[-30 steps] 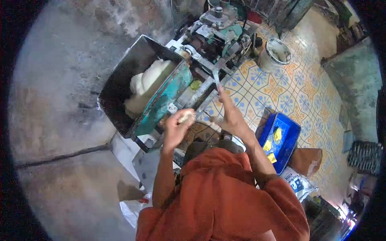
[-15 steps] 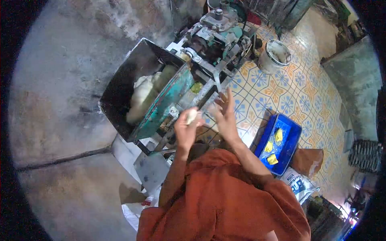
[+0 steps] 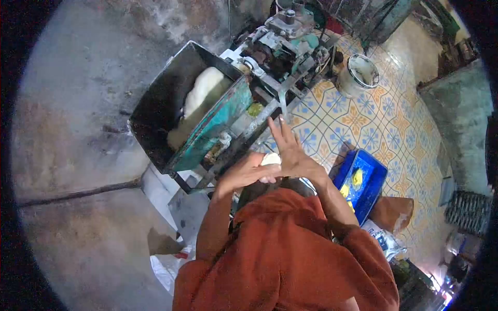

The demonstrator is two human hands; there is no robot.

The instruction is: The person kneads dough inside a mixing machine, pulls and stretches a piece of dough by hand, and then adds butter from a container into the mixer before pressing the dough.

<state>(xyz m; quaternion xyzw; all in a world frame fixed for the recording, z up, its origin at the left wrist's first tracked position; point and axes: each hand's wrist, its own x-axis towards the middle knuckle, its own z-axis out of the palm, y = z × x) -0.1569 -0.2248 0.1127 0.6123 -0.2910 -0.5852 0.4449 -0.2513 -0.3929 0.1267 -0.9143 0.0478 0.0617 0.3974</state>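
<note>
Your left hand [image 3: 241,175] curls around a small white lump [image 3: 271,159] in front of your red-brown shirt [image 3: 280,243], with your right hand [image 3: 297,161] just beside it, fingers spread. Ahead and to your left, a teal-sided bin [image 3: 220,127] holds a larger pale mass [image 3: 205,89] next to a machine [image 3: 284,49]. To your right, a blue tray [image 3: 369,185] with yellow pieces [image 3: 357,177] lies on patterned tiles [image 3: 332,122], and a bucket [image 3: 346,87] stands farther off.
</note>
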